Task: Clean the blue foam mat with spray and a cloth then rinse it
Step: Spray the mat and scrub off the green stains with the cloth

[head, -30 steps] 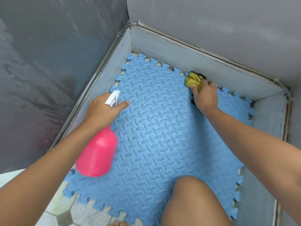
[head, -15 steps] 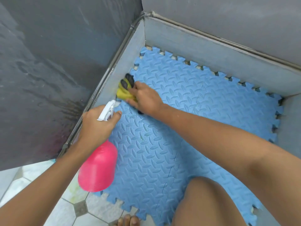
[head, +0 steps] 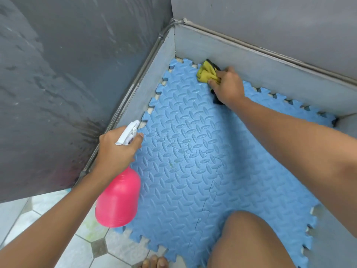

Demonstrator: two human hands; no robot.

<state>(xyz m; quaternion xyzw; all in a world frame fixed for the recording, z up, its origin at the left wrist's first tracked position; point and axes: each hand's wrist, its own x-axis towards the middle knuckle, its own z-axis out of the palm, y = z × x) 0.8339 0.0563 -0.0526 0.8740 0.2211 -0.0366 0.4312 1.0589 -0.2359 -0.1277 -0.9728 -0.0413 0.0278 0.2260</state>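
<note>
Wall, dark grey (head: 58, 84): far left. Wet streaks down surface.

Floor tiles (head: 48, 219): btm left. Pale octagons w/ small dark squares, showing beyond mat's near-left edge.

L hand (head: 116, 151): over mat's left edge. Fingers wrapped tight round neck of spray bottle, index finger out front at trigger.

Spray bottle (head: 117, 198): pink body, white trigger head (head: 128, 132). Tilted, nozzle aimed twd far left. Body hanging below wrist, above mat's near-left corner.

Toes (head: 154, 262): btm edge of view, on floor tiles just off mat's near edge.

Kerb, light grey (head: 160, 74): low upstand along mat's left and far edges.

Blue foam mat (head: 193, 180): centre. Interlocking tiles w/ toothed edges, raised oval tread, jigsaw seams visible. Flat on floor, pushed into far-left corner against kerb. Small greenish speck nr middle.

Cloth (head: 207, 74): yellow w/ black part, bunched. On mat's far edge, nr far-left corner, just beside kerb.

R hand (head: 228, 86): on top of cloth, fingers curled over it and gripping, pressing it to mat. Forearm reaching in across mat from right.

Knee (head: 251, 238): bare, btm centre-right, over mat's near edge.

Wall, lighter grey (head: 270, 20): top right, above kerb. Joined to dark wall at far corner.
</note>
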